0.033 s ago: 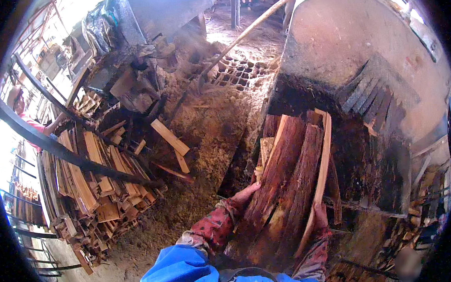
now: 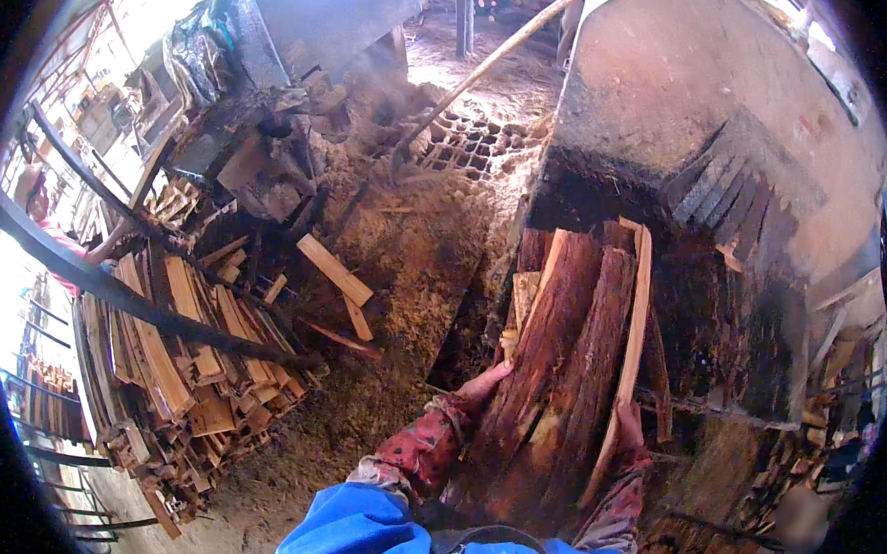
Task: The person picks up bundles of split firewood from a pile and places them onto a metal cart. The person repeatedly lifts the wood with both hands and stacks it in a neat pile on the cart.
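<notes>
A bundle of reddish-brown bark slabs stretches away from my body, gripped between my two hands. My left hand is closed on the bundle's left side, thumb against the bark, its other fingers hidden. On the right side, my right hand presses round a long pale-edged wood strip at the outside of the bundle; its fingertips are largely hidden. A shorter pale piece of wood sits along the bundle's left edge, ahead of my left hand.
At the left, curved dark metal bars surround a stack of split wood. Loose boards lie on the dirt floor. A long pole slants beyond. A large sooty panel rises at the right. Another person stands far left.
</notes>
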`<state>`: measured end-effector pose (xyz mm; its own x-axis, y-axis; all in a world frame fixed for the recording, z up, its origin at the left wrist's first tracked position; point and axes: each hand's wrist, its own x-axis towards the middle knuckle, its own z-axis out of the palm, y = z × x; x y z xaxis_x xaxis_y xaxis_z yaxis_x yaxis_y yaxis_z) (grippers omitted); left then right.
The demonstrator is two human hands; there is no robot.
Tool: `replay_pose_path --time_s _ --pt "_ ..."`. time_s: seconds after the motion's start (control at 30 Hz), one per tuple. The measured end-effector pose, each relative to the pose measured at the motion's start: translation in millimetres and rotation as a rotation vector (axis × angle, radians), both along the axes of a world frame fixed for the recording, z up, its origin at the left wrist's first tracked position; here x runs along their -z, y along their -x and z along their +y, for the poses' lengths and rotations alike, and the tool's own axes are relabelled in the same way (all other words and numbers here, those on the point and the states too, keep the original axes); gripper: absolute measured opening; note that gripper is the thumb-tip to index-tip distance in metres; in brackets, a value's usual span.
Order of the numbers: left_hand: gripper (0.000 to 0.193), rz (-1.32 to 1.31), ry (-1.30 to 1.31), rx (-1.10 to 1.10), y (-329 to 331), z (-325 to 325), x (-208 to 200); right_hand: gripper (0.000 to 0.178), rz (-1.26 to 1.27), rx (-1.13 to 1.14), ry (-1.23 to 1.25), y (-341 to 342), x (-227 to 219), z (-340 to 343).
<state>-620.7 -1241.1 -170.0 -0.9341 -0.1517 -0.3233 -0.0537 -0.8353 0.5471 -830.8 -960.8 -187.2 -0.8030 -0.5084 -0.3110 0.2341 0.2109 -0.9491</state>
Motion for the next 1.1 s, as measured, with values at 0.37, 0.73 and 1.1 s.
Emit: replay_pose_path --time_s 0.37,0.73,1.1 --pt "0.067 -0.027 0.09 -0.007 -43 -6 15 0.039 -0.055 -0.091 0.082 -51 -9 -9" --pt "0.088 0.008 0.01 -0.158 -114 -9 -16 0.054 -0.028 -0.142 0.159 -75 -5 -31" --pt "0.097 -0.087 0.314 -0.575 -142 30 -33 0.06 -0.092 -0.536 0.218 -48 -47 -92"
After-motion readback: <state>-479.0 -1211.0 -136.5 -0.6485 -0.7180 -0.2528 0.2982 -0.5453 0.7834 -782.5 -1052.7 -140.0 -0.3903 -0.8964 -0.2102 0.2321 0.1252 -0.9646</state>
